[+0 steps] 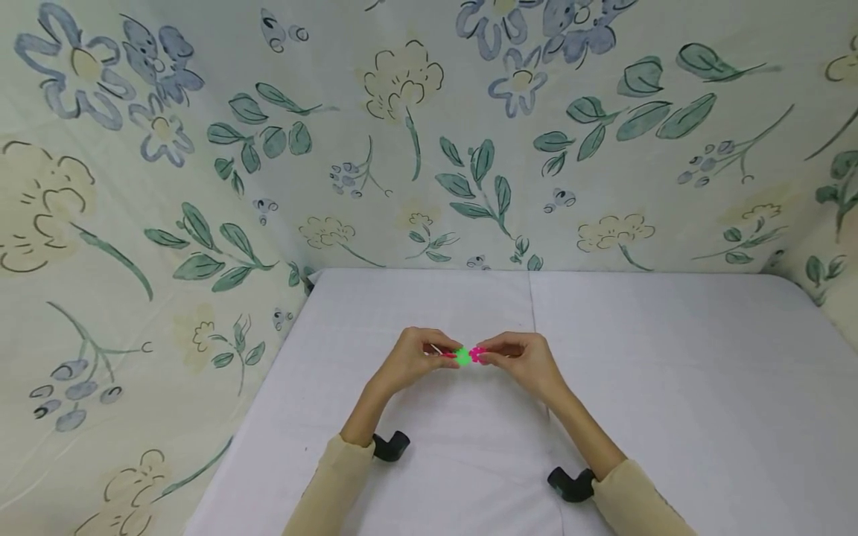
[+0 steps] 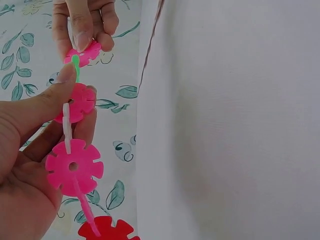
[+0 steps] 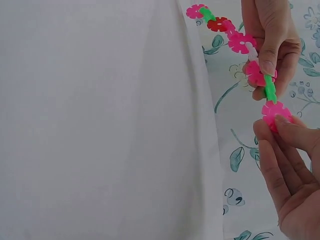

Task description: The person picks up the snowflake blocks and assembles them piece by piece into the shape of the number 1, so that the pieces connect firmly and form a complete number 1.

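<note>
Between finger and thumb, my left hand [image 1: 412, 361] pinches a chain of notched, flower-shaped plastic discs close to its green disc [image 3: 270, 88]. My right hand [image 1: 532, 365] holds a single pink disc [image 3: 276, 114] by its edge, and that disc meets the green one. How deep their slots sit in each other I cannot tell. From the left hand the chain trails back through a pink disc [image 2: 80, 102], a white one seen edge-on [image 2: 67, 129], another pink disc [image 2: 74, 170] and a red disc [image 2: 107, 229]. In the right wrist view its far end shows a second green disc [image 3: 206, 14] and a pink one [image 3: 196, 11].
A white cloth covers the table [image 1: 670, 387] below both hands. Behind it hangs a floral-patterned curtain [image 1: 402, 201], which also runs down the left side. Black angled mounts [image 1: 392, 447] sit at both wrists, next to beige sleeves [image 1: 331, 484].
</note>
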Motion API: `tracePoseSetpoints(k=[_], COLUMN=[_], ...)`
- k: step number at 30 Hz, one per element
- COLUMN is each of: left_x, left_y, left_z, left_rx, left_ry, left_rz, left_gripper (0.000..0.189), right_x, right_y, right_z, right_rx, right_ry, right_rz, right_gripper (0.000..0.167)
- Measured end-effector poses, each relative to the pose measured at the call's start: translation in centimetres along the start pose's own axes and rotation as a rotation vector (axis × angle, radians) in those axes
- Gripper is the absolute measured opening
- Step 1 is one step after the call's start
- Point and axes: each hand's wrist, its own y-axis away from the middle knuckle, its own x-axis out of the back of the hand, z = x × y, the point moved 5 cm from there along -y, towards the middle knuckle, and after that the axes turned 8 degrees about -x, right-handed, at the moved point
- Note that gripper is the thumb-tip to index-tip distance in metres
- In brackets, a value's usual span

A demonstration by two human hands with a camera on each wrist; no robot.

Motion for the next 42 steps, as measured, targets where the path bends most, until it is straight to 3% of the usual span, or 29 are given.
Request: tracePoseSetpoints(k=[19,33,42], left_x=[-0.1,-0.1,-0.2], left_y=[-0.3,-0.4,-0.3], left_z=[0.6,0.1,0.2], left_rx=[-0.081,-0.046,-0.071], left_ry=[0.049,0.082,0.123], left_rz=[0.0,-0.029,-0.077], left_gripper=[0.02,0.021,0.019], right_x=[0.2,0.0,-0.1], right_y=[0.5,0.9,1.1], right_z=[-0.6,-1.3,-1.9], right_rx=[0.15,0.28,0.327], right_ry=[0.022,0.037,0.087], right_rz=[0.082,0.07,0.039], right_gripper=[0.018,0.019,0.022])
